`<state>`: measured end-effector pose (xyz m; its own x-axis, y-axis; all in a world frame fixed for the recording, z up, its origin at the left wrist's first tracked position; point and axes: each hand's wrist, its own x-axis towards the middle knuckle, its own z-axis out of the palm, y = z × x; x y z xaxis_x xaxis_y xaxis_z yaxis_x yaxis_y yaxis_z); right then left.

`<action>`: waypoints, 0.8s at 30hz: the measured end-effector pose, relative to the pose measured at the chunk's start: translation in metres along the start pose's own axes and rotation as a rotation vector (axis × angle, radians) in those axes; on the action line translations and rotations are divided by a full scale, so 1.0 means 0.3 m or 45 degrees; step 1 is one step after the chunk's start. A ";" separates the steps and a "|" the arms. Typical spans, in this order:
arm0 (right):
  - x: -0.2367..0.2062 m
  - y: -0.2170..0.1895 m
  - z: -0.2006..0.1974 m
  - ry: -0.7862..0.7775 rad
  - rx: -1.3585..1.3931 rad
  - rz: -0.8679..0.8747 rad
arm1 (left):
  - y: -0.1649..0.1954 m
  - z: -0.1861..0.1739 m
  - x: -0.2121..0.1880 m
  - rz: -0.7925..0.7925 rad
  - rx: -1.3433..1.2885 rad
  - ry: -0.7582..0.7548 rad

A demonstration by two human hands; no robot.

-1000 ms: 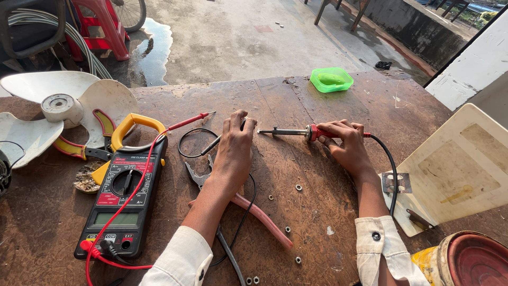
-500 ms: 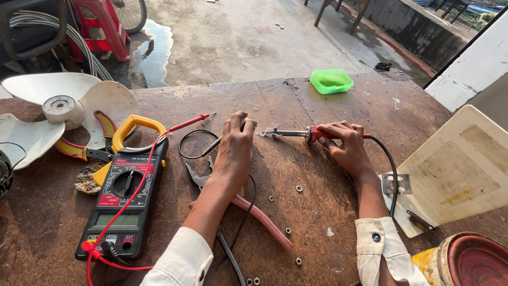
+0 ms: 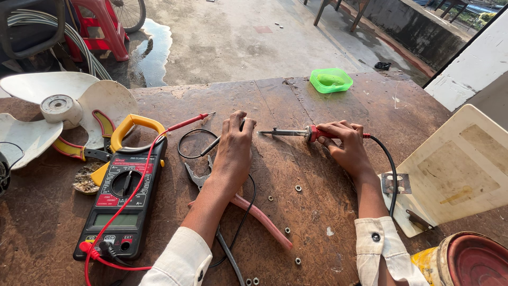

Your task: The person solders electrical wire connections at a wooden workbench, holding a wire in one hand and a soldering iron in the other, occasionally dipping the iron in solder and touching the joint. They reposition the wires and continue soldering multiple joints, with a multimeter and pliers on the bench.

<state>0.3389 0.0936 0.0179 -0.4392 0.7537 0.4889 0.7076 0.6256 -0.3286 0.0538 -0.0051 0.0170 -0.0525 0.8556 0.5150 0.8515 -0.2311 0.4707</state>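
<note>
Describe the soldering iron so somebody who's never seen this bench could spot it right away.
Start at the worn brown workbench and find the right hand near its middle. That hand grips the soldering iron, which lies almost level with its metal tip pointing toward the left hand. Unlike the pink-handled pliers nearby, it has a red grip and a black cord trailing off behind the hand.
</note>
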 end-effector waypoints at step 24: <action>-0.002 0.011 -0.004 -0.016 0.011 -0.051 | 0.001 -0.006 -0.002 0.016 0.009 0.011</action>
<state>0.3422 0.0948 0.0175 -0.4743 0.7303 0.4916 0.6844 0.6571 -0.3158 0.0530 -0.0065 0.0182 -0.0461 0.8485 0.5271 0.8557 -0.2387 0.4591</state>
